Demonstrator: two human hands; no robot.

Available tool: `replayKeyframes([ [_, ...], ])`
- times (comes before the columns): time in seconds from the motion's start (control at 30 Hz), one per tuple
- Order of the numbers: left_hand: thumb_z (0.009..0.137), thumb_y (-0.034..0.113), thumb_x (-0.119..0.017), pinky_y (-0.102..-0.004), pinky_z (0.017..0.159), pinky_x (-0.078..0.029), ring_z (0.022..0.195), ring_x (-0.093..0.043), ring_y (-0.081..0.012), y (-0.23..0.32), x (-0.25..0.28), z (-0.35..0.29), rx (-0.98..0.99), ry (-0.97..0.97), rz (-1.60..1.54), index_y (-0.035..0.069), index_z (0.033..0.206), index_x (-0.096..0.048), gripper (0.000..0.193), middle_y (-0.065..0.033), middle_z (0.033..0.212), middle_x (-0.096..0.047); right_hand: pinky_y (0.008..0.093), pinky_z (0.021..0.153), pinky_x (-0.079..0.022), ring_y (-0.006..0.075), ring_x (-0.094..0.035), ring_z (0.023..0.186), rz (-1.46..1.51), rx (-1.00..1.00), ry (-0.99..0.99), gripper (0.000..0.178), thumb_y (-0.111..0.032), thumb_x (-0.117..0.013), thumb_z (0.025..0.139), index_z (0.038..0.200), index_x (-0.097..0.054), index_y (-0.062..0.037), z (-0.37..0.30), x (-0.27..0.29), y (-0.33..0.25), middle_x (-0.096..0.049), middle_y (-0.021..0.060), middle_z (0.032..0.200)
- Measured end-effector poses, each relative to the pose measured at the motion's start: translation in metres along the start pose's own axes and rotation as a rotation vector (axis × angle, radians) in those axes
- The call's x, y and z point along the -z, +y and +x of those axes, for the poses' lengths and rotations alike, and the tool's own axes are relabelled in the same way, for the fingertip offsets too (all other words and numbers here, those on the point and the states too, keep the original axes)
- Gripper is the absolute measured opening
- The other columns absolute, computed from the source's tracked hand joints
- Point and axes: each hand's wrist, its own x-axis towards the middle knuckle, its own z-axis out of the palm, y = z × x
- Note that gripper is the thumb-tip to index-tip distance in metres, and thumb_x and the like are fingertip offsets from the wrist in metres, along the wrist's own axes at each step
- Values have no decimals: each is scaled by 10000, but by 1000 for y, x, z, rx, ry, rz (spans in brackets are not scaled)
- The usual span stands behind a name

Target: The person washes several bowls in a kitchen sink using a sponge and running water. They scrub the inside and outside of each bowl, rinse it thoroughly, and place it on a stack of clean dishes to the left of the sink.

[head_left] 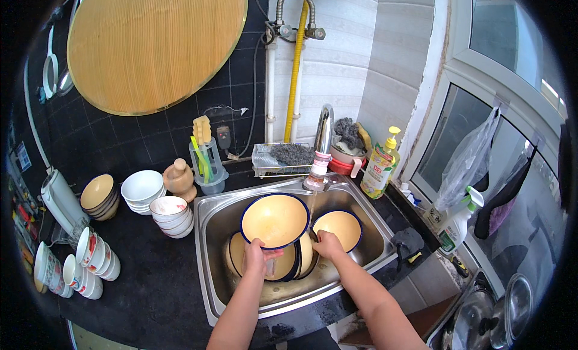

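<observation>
My left hand [259,256] grips the near rim of a cream-yellow enamel bowl [274,220] with a dark blue rim, tilted over the sink. My right hand [329,244] has its fingers closed at the left edge of another cream-yellow bowl [342,228] in the right of the sink; its fingertips are partly hidden. Between the hands, more such bowls [305,256] lie tilted in the steel sink [211,293], partly covered by the raised one. A thin stream of water runs from the faucet [323,136] between the two bowls.
Stacked yellow bowls [99,193], white bowls [144,187] and patterned bowls [170,211] stand on the black counter at left, beside a wooden pestle-shaped piece [179,178]. A wire rack [277,160], a yellow-pump soap bottle [380,166] and a spray bottle [460,220] surround the sink.
</observation>
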Motion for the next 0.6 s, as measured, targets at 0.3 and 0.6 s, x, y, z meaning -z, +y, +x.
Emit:
replayKeyframes([
  [0.3, 706, 149, -355, -434, 657, -543, 685, -586, -326, 5, 4, 1, -37, 42, -76, -114, 990, -441, 397, -238, 812, -561, 387, 583, -455, 340, -565, 609, 97, 17, 149, 119, -122, -578, 615, 624, -539, -9, 3, -3, -11, -557, 201, 625],
  [0.6, 700, 145, -364, -443, 668, -537, 699, -588, -337, 7, 4, -5, 11, -26, -43, -124, 1007, -435, 414, -251, 852, -565, 394, 683, -472, 325, -609, 750, 58, -406, 266, 108, -154, -580, 639, 692, -596, -61, 20, -13, 33, -626, 170, 748],
])
